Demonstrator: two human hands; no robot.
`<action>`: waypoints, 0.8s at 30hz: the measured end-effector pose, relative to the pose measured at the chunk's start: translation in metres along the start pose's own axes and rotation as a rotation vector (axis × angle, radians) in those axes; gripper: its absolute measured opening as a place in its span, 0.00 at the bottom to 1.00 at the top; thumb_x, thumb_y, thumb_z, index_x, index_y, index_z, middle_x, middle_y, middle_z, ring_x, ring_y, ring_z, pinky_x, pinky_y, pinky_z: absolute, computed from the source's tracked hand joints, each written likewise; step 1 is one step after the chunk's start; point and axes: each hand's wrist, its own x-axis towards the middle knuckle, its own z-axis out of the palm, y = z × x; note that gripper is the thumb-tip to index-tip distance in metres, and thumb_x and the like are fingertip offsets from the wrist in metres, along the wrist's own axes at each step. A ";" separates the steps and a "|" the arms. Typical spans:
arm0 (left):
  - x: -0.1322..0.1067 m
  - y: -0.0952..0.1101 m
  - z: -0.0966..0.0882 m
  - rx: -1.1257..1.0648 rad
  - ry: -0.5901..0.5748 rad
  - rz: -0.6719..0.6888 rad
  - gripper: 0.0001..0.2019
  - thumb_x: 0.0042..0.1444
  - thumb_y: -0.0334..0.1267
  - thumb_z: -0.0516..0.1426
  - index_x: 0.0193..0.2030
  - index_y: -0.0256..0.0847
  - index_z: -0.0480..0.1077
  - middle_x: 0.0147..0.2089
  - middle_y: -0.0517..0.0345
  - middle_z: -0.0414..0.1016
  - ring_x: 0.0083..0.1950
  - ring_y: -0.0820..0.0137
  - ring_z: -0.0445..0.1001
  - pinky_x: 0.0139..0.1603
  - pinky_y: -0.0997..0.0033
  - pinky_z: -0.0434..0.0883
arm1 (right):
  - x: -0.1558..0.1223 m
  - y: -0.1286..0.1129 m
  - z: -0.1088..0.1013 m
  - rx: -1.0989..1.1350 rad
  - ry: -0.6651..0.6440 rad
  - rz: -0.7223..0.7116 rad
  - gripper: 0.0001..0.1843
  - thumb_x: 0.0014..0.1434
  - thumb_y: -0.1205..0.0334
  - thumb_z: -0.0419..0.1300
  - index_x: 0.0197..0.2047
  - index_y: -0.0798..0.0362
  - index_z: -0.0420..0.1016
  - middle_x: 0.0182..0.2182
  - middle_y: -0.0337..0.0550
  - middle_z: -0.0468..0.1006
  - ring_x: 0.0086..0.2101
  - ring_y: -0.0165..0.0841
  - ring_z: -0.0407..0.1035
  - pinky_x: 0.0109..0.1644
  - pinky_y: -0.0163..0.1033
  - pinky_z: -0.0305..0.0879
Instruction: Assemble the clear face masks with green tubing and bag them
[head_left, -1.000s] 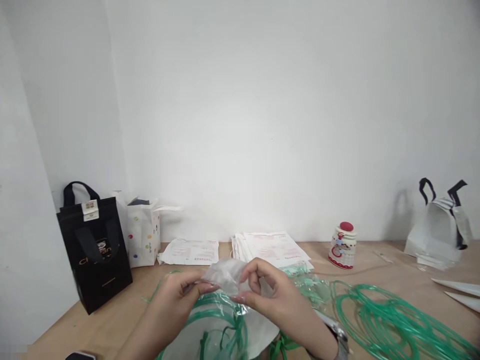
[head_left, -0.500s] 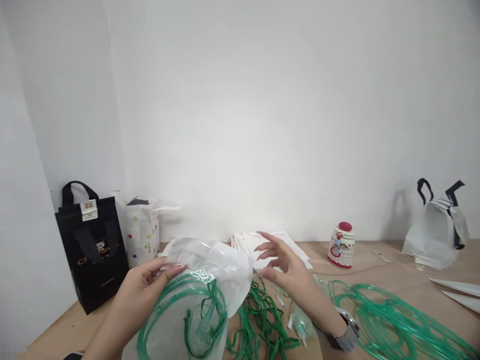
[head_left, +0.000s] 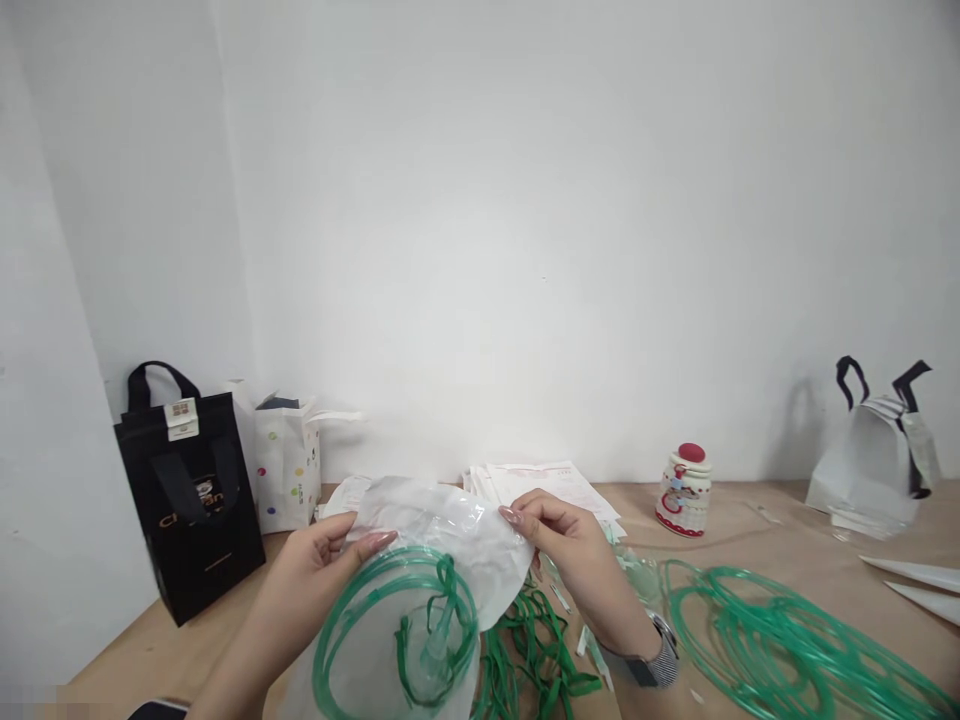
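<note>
L hand (head_left: 330,565) is pinching the upper L edge of a translucent white plastic pouch (head_left: 424,512). Coiled, shiny green plastic tubing (head_left: 322,660) is lying inside. Flat dark-green straps (head_left: 538,642) are lying just R of pouch. R hand (head_left: 561,532) is pinching its upper R edge; grips are prob. spreading it taut btwn hands. Loose green plastic loops (head_left: 799,640) are lying well R of pouch.

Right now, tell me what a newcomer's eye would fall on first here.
First, the coil of green tubing at the lower middle, seen in a white-and-clear pouch held by the left hand and the right hand. Next, the loose tangle of green tubing spread over the table at lower right. Then the black bag standing at the left, and the red-topped jar right of centre.
</note>
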 end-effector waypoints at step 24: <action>0.039 -0.058 -0.037 0.229 1.035 0.104 0.17 0.43 0.48 0.61 0.37 0.39 0.77 0.32 0.53 0.80 0.39 0.55 0.76 0.46 0.54 0.70 | -0.010 -0.026 -0.045 0.314 0.737 -0.269 0.19 0.34 0.70 0.68 0.33 0.52 0.69 0.25 0.32 0.64 0.21 0.21 0.54 0.20 0.28 0.50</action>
